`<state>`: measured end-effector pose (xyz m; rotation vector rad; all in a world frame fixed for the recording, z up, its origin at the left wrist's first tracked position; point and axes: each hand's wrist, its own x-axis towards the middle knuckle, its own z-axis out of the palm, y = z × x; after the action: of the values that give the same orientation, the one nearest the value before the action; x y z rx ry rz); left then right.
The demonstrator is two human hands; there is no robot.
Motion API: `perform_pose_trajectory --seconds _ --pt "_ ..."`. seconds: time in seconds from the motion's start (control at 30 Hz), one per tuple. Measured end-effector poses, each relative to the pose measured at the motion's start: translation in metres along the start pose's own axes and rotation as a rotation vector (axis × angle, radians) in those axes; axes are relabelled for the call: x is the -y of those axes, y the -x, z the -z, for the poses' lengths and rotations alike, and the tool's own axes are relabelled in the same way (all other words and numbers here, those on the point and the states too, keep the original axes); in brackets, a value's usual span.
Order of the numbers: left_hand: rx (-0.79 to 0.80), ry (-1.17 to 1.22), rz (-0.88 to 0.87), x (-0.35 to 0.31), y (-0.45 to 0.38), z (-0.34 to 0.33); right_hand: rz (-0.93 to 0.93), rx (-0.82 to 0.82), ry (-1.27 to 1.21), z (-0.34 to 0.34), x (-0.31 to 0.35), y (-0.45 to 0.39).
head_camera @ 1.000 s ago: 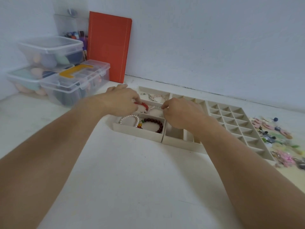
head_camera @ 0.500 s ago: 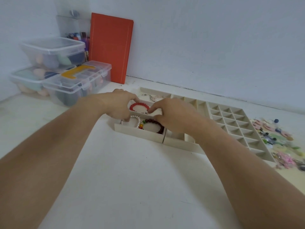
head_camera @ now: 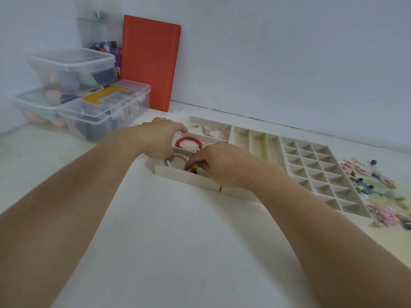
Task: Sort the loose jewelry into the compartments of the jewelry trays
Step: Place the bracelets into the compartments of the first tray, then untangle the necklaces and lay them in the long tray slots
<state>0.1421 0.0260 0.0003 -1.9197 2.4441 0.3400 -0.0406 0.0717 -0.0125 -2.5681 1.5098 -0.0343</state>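
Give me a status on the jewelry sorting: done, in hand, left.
Done: the red bead bracelet lies in its own compartment of the left tray, thin chain bracelets in the far one.

In hand: the right hand pinches beads in the near compartment, beside the pearl bracelet; the left hand rests at the tray's left edge.

Left: the earring pile on the right; the grid tray looks empty.

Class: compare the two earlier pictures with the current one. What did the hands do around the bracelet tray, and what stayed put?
The left hand let go of the red bracelet, which now lies in the middle compartment. The right hand came nearer, to the front compartment, its grip on the dark bracelet beside the pearl bracelet. The trays and loose jewelry stayed put.
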Motion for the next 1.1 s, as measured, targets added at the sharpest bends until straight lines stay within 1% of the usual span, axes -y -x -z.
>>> perform_pose_trajectory --seconds 0.1,0.2,0.37,0.67,0.83,0.93,1.0,1.1 --pt "0.004 0.009 0.002 0.0 0.0 -0.001 0.001 -0.012 -0.008 0.0 0.0 0.0" --pt "0.045 0.053 0.009 0.001 0.001 0.004 0.01 -0.048 -0.02 0.0 0.0 0.0" --pt "0.105 0.0 0.016 -0.001 0.004 0.007 0.007 -0.027 0.009 0.0 0.0 0.001" --pt "0.087 0.041 0.001 0.0 0.002 0.007 0.033 -0.037 -0.022 0.001 0.0 0.001" --pt "-0.006 0.106 -0.032 0.002 -0.004 0.005 0.025 -0.056 -0.037 0.009 -0.003 0.005" --pt "-0.078 0.209 -0.062 0.008 -0.006 0.008 0.001 -0.09 -0.067 0.022 -0.008 0.011" --pt "-0.164 0.283 -0.076 0.011 -0.005 0.011 -0.036 -0.15 -0.136 0.037 -0.016 0.019" --pt "-0.316 0.359 -0.089 0.006 0.0 0.009 -0.062 -0.29 -0.229 0.062 -0.031 0.039"
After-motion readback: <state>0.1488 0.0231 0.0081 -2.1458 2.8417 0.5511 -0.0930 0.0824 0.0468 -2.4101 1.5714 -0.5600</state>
